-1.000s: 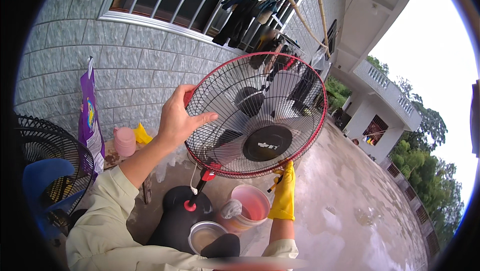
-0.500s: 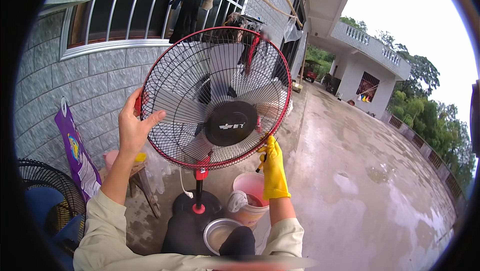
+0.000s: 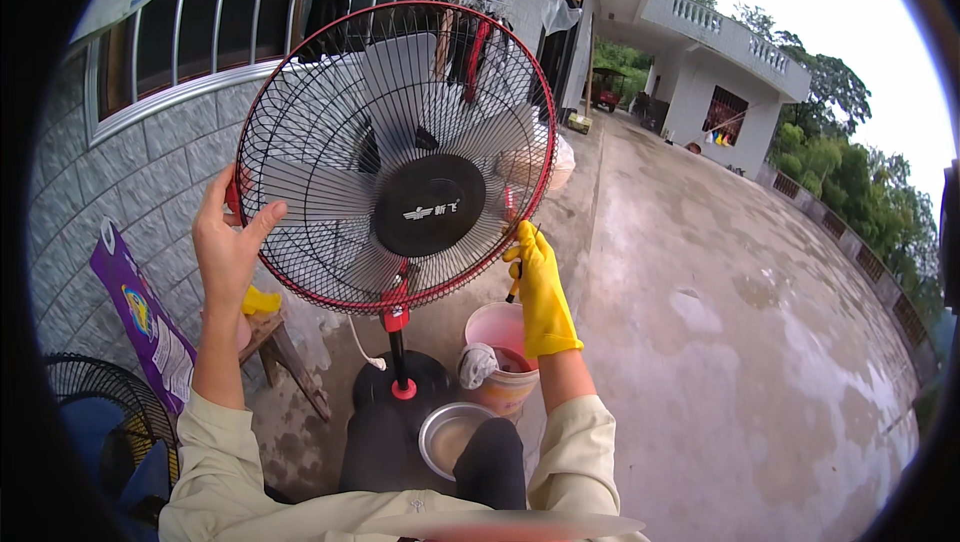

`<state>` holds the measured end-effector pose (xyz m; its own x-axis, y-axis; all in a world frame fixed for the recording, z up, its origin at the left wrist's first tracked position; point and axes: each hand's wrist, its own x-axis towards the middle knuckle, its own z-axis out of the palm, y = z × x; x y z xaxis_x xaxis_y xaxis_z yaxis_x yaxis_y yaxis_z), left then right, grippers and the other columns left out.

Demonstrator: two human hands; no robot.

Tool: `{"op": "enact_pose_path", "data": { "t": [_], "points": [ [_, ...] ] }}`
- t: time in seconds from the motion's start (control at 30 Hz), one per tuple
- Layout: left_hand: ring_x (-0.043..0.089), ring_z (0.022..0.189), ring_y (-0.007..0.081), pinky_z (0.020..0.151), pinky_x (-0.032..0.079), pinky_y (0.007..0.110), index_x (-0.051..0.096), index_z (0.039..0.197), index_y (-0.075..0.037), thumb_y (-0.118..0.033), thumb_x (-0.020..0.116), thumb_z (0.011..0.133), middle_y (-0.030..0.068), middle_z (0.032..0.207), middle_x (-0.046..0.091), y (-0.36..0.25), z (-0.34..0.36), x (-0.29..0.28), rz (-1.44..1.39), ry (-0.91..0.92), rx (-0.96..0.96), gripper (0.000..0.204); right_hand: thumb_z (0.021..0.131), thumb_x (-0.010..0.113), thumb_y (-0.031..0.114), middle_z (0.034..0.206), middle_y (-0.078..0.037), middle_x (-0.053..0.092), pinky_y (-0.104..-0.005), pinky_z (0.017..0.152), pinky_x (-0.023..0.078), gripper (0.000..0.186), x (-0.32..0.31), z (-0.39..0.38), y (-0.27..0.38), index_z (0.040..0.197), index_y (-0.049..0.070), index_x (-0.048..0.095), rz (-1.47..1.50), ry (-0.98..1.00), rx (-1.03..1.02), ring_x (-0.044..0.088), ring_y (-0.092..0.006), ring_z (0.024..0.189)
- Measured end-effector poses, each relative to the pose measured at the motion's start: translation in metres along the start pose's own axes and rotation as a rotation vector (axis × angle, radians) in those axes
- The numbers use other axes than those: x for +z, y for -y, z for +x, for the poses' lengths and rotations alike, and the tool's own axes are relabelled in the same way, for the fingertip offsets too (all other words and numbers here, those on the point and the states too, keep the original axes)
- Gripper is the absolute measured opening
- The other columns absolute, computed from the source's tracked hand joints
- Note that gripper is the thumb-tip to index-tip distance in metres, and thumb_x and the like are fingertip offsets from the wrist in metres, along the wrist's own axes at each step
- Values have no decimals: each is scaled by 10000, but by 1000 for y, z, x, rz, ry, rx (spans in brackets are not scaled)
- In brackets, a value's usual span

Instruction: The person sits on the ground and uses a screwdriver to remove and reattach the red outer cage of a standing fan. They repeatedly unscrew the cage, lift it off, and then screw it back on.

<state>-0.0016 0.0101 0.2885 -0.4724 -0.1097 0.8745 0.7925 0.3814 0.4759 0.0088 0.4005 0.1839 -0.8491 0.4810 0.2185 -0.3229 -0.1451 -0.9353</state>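
Observation:
A standing fan (image 3: 428, 205) with a round black wire guard, red rim and grey blades rises in front of me on a black pole. My bare left hand (image 3: 228, 232) grips the rim at its left side, thumb in front and fingers behind the edge. At the lower right of the rim is my right hand (image 3: 541, 287), in a yellow rubber glove. Its fingers are closed round a slim tool with a black and yellow handle (image 3: 514, 287), which looks like a screwdriver; the glove hides most of it. Its fingertips are at the guard's edge.
Below the fan stand a pink-lined bucket (image 3: 490, 322) with a grey cloth on its rim and a metal basin (image 3: 432, 429) of cloudy water. A wooden stool (image 3: 285, 352), a purple bag (image 3: 140, 307) and another fan guard (image 3: 75, 367) are at the left. Wet concrete (image 3: 720, 362) stretches right.
My view has shifted, so the fan and both hands appear higher and further left. Both hands keep to the same places on the rim.

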Motion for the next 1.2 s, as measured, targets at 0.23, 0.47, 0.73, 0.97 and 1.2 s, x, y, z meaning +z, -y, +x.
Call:
{"op": "enact_pose_path", "data": {
  "t": [0.23, 0.47, 0.73, 0.97, 1.2],
  "points": [
    [636, 840, 171, 671, 531, 274, 559, 1187, 68, -238, 829, 724, 133, 1023, 627, -2, 2, -7, 21, -12, -4, 617, 928, 506, 555, 737, 1, 548, -255, 363, 284, 486, 2, 3, 2, 1158, 136, 590, -145, 7, -39, 387, -78, 459],
    [602, 904, 163, 707, 508, 275, 578, 1176, 46, -276, 837, 708, 95, 1016, 611, -3, -1, -3, 174, -28, 53, 625, 891, 629, 461, 691, 5, 557, -240, 317, 286, 426, -10, 20, -13, 1173, 144, 601, 74, 43, -63, 368, -69, 407],
    [586, 966, 152, 797, 463, 276, 587, 1188, 31, -234, 838, 694, 42, 1116, 572, 8, -7, -1, -20, -97, 87, 614, 891, 635, 451, 922, -5, 643, -206, 352, 350, 479, -4, 15, -16, 1191, 79, 607, 1, 0, -173, 467, -51, 493],
    [587, 948, 157, 778, 459, 281, 609, 1170, 22, -318, 859, 658, 47, 1058, 597, 1, -6, -1, 79, -108, 85, 663, 920, 606, 425, 867, -49, 652, -197, 436, 275, 378, -5, 20, -17, 1034, 70, 667, 20, -45, -181, 357, -54, 474],
    [583, 922, 141, 780, 459, 262, 605, 1172, 33, -306, 857, 669, 42, 1034, 583, 13, -5, 0, 12, -124, 126, 657, 901, 641, 403, 874, -40, 661, -215, 415, 259, 382, -2, 25, -18, 1059, 58, 677, 57, -48, -230, 357, -49, 464]
  ]
}}
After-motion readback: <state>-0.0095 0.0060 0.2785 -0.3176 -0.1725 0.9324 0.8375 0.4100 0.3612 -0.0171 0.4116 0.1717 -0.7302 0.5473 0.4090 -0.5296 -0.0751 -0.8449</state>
